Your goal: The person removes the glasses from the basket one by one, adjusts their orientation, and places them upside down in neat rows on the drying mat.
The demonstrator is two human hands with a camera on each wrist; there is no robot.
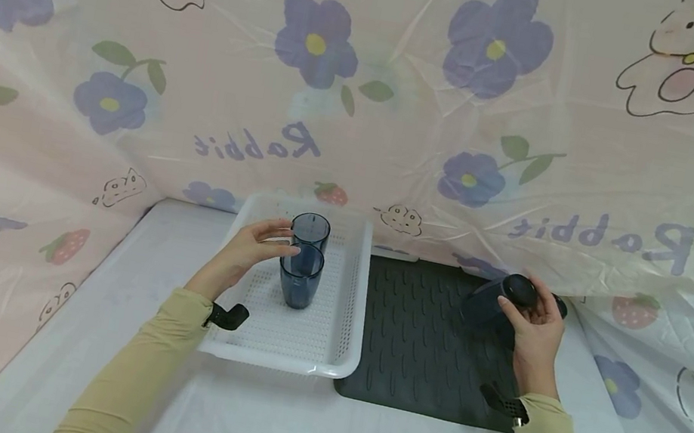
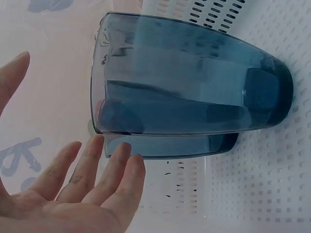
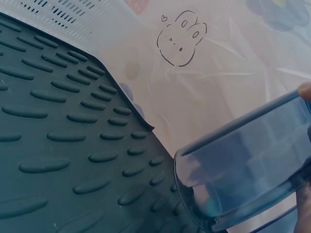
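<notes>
Two blue see-through glasses stand upright in a white perforated basket (image 1: 356, 310), the front glass (image 1: 297, 289) overlapping the back glass (image 1: 311, 224) in the head view. My left hand (image 1: 252, 250) is beside them, its fingers extended. In the left wrist view the thumb stands well apart and the fingertips are at the rim of a glass (image 2: 184, 82). My right hand (image 1: 537, 333) grips a third blue glass (image 1: 482, 304) near its base. That glass is tilted, base up and mouth down toward the dark ridged mat (image 1: 414, 350).
Another dark glass (image 1: 560, 307) is partly hidden behind my right hand. The basket and mat sit side by side on a white-covered table (image 1: 284, 428). A printed curtain (image 1: 391, 117) hangs right behind them and along both sides.
</notes>
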